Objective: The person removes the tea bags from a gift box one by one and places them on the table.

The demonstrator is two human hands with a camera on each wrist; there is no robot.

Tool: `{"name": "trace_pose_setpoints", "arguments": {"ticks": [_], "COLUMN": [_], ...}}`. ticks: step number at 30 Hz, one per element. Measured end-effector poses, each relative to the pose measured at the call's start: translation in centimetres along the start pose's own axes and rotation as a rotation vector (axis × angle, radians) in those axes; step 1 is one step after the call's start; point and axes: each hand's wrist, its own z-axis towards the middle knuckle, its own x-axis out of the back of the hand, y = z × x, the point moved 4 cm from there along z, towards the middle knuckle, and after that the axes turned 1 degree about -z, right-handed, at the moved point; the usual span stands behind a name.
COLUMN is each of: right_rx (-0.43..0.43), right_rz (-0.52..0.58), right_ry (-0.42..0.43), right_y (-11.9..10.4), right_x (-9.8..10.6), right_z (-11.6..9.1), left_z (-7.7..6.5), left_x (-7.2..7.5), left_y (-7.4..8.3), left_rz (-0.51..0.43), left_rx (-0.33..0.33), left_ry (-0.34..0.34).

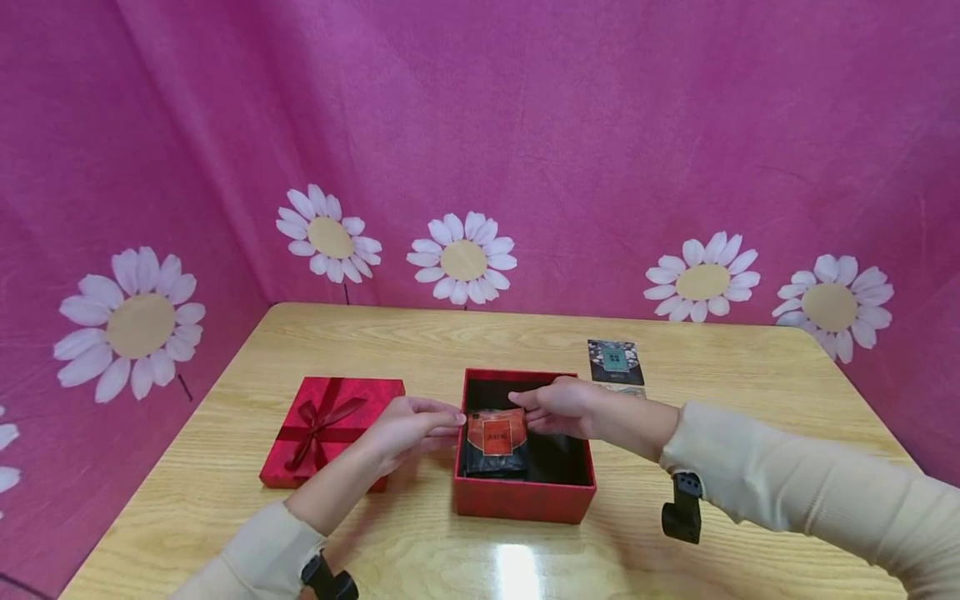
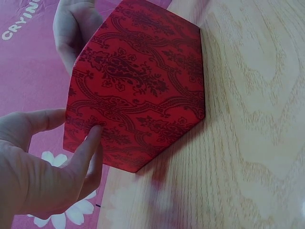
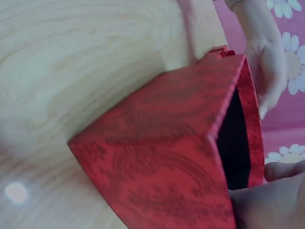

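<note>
An open red box (image 1: 517, 502) with a dark interior and a patterned outside stands on the table. Inside, on its left side, lies a black-and-orange tea sachet (image 1: 497, 440). My left hand (image 1: 414, 427) is at the box's left wall; in the left wrist view its fingertips meet the rim and the patterned outer side (image 2: 138, 81), pinching the wall. Over the box, my right hand (image 1: 561, 407) reaches in with its fingers beside the sachet's right edge and the thumb apart. In the right wrist view, the box wall hides most of those fingers.
A red lid (image 1: 352, 392) with a dark red ribbon bow lies to the left of the box. Behind the right forearm lie a dark sachet with a teal label (image 1: 615, 360) and a paler one (image 1: 626, 389), partly hidden. A pink flowered curtain (image 1: 555, 167) hangs behind the table.
</note>
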Motion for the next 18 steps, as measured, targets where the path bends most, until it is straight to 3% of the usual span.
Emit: {"name": "trace_pose_setpoints", "arguments": {"ticks": [12,18], "right_rx": [0.012,-0.009], "right_rz": [-0.028,0.014], "right_ry": [-0.032,-0.051], "right_y": [0.76,1.1], "right_x": [-1.2,-1.2], "right_z": [0.37,0.51], "left_z": [-0.13,0.09], "left_x": [0.05,0.05], "left_y": [0.1,-0.01], "left_rz": [-0.005,-0.004], "left_rx": [-0.01,-0.017], "left_ry": [-0.011,-0.013]}}
